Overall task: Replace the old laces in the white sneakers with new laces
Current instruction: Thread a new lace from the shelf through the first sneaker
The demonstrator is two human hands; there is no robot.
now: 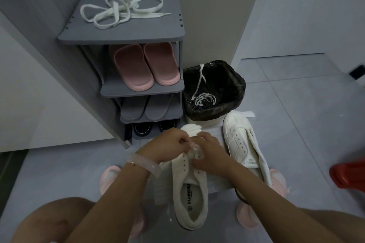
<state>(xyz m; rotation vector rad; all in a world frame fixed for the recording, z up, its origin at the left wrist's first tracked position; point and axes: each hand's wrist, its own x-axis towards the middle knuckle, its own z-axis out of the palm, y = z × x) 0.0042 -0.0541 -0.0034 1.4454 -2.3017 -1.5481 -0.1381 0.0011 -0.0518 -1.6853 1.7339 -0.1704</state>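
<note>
Two hands at work: both of mine are bunched over the front eyelets of the near sneaker (189,189).
Shoe rack (122,35): on its top, far left and up, lies a loose tangle of wide white laces (120,11), which I take for the new ones not yet used.
Left hand (169,144): fingers curled, pinching a bit of white lace (192,147) at the toe end of the near sneaker.
Right hand (209,150): fingers curled on the same lace, just beside my left; thumb hidden.
Bin (233,104): black-lined, behind the shoes, with thin white laces (204,97) inside, likely the old ones.
Second sneaker (243,142): to the right on the floor, eyelets bare, no lace in it.
Step in hand: judging by the bare upper eyelets, I am threading the first crossings at the toe.
Next move: draw both ends even, then feed each tip through the next empty eyelet up, keeping the flat lace untwisted.
</note>
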